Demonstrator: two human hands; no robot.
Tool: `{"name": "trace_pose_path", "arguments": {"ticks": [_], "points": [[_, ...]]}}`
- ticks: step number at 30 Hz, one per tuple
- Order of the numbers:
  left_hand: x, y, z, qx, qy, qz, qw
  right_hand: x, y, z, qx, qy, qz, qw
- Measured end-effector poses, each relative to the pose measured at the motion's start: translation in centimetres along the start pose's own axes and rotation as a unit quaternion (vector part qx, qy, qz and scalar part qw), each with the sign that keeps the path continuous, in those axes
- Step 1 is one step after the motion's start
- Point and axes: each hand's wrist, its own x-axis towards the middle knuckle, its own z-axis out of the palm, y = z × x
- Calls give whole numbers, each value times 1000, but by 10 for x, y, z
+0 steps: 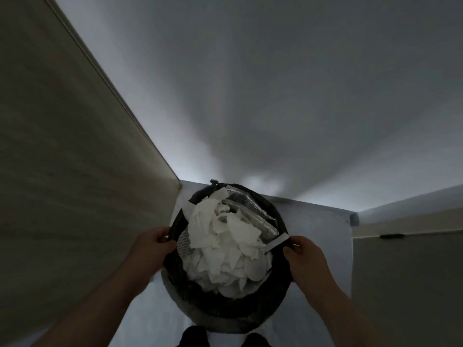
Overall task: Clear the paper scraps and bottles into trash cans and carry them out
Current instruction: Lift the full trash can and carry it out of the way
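Both hands grip the rim of a round black bag-lined trash can [226, 296], left hand [147, 244] and right hand [307, 256] with fingers curled, above the pale floor [313, 221]; crumpled white paper scraps [225, 246] and clear plastic bottles [253, 211] fill it.

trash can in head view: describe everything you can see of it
The trash can is round and dark, seemingly lined with a black bag folded over its rim. Seen from above, it looks upright, close below the camera; lifted or on the floor, I cannot tell. The left hand grips the rim on one side, the right hand the opposite side. White paper scraps heap it to the top; shiny silvery items at the far edge are too dim to identify.
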Motion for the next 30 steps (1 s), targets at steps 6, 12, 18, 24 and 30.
{"name": "trace_pose_path", "arguments": {"ticks": [6,12,18,24,30], "points": [[121,-75,7,10,34,-19,999,97,52,89,-32,-3,23,999],[217,-146,16,28,67,-47,996,170,92,161,-82,-15,40,996],[276,-179,19,39,72,-51,995,223,111,209,-90,-18,52,994],[323,-192,11,29,102,-46,993,252,115,246,-74,-22,50,996],[362,-186,-3,46,98,-41,993,279,100,268,-60,-15,38,997]]}}
